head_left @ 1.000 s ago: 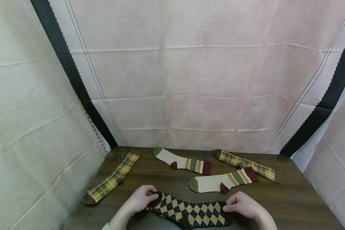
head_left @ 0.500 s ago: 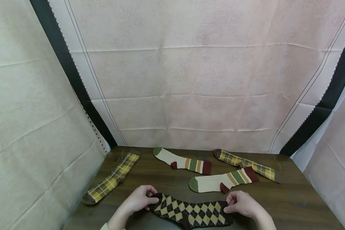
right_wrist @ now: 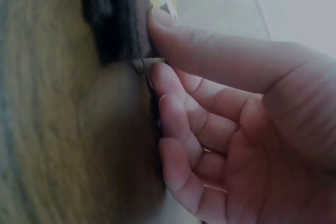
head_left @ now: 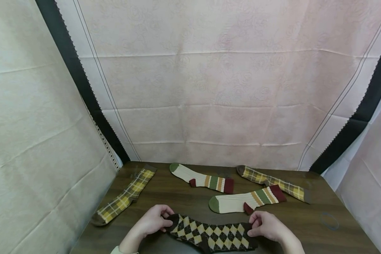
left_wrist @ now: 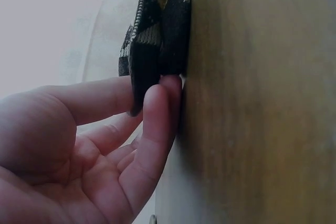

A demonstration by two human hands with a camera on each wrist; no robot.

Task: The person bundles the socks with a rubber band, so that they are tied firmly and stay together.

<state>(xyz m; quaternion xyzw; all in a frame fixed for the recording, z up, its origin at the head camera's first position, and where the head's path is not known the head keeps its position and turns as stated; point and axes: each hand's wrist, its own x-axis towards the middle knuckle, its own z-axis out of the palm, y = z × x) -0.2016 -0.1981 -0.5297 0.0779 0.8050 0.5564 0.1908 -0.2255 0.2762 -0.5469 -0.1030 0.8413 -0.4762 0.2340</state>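
Observation:
A black sock with tan and cream argyle diamonds (head_left: 209, 233) lies along the table's front, toe to the left and cuff to the right. At its dark toe, my left hand (head_left: 155, 220) pinches the fabric between thumb and fingers. The left wrist view shows that hand (left_wrist: 115, 140) with layers of dark knit at its fingertips, close to the tabletop. My right hand (head_left: 268, 227) pinches the cuff end. In the right wrist view, the right hand's thumb (right_wrist: 210, 51) lies on the cuff, with the other fingers curled near its lower edge.
Beyond the hands lie two cream socks with green toes (head_left: 201, 178) (head_left: 247, 203). One yellow plaid sock (head_left: 125, 195) is at the left, another (head_left: 273, 181) at the back right. A thin blue ring (head_left: 329, 221) rests on the brown table (head_left: 304, 229). Pale cloth walls (head_left: 225, 88) surround it.
Both hands stay at the two ends of the argyle sock. The left thumb has shifted slightly left at the toe; the right hand has moved very little.

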